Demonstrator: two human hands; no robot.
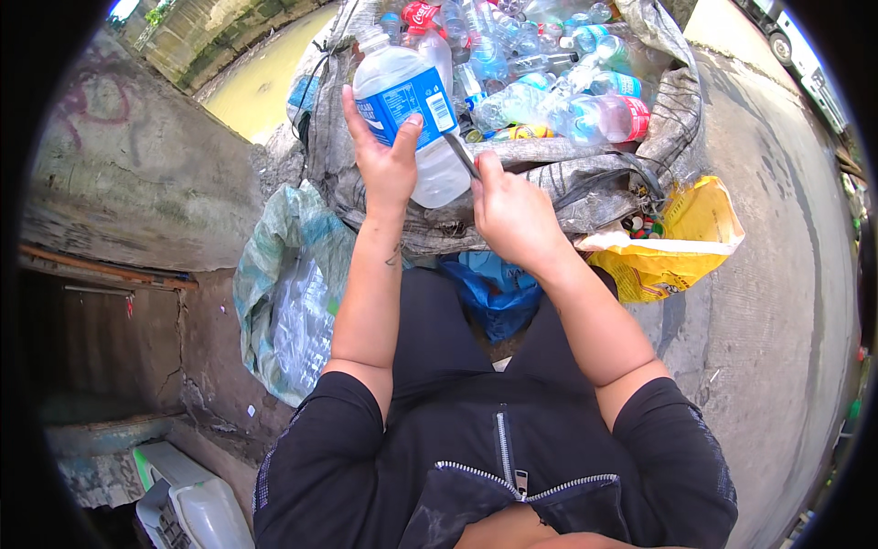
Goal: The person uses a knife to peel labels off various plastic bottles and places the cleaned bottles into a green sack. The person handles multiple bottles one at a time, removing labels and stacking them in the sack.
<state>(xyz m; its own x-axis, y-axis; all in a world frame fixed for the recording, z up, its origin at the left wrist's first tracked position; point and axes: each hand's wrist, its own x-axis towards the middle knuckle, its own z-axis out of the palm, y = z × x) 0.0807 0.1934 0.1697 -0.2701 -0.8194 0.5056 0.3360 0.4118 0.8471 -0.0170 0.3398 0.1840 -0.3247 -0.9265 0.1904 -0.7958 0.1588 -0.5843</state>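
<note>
Fingers and thumb of the left hand (384,169) are pinching a tilted, clear plastic bottle (427,112) with a blue label (417,90), while the right hand (514,209) is clenching a thin dark blade (464,157) near the label's lower edge; the bottle is hovering beside a grey woven sack (675,108).

Translucent plastic bottle (428,108), tilted, neck to upper left, blue label (413,97) on, slim dark blade (463,156) alongside

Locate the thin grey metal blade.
Upper centre of the head view: the blade is in the right hand, near the blue label on the translucent plastic bottle.
</note>
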